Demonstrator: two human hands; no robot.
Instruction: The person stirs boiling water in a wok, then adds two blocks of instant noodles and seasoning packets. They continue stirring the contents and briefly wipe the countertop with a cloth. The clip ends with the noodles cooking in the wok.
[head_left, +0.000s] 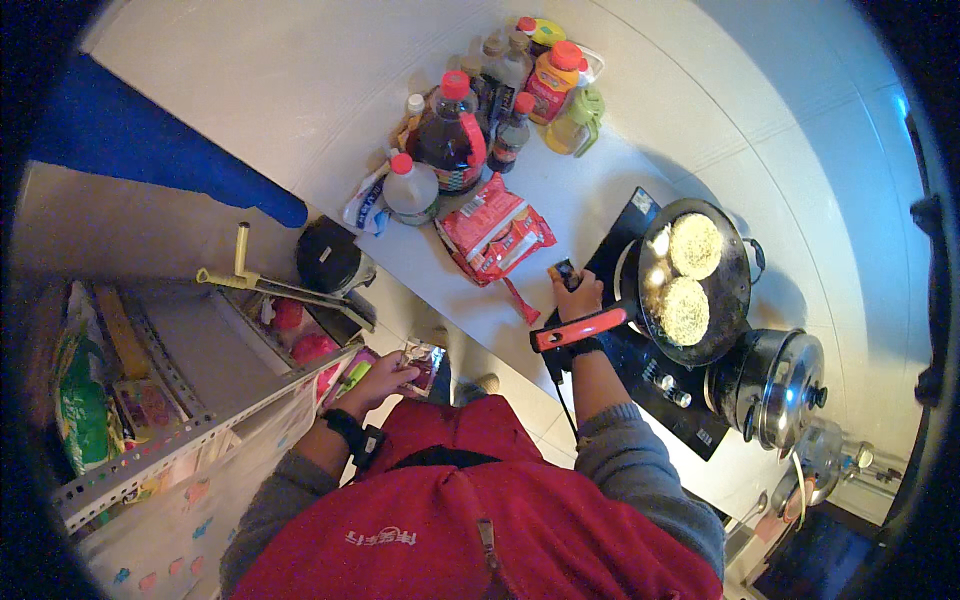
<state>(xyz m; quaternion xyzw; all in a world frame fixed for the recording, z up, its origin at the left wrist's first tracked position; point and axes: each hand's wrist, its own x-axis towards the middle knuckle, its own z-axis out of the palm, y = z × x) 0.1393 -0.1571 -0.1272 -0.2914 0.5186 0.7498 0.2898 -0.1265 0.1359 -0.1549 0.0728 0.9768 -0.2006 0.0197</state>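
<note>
Low in front of my body, my left hand (387, 379) pinches a small printed sachet (426, 366). My right hand (579, 298) reaches past the red pan handle (585, 328) and grips a small dark packet (565, 274) above the counter. Right of it, a black frying pan (724, 315) sits on the black hob (686, 427). Two round noodle cakes (696, 246) lie in the pan, with whitish pieces that look like egg (660, 241) beside them. A red multipack of instant noodles (495, 232), torn at one end, lies on the white counter (600, 187).
Sauce and oil bottles (454, 135) crowd the back of the counter. A lidded steel pot (780, 390) stands close beside the pan. On my left is a perforated metal shelf rack (202, 435) with bags on it. A black lidded bin or appliance (328, 255) stands beyond the rack.
</note>
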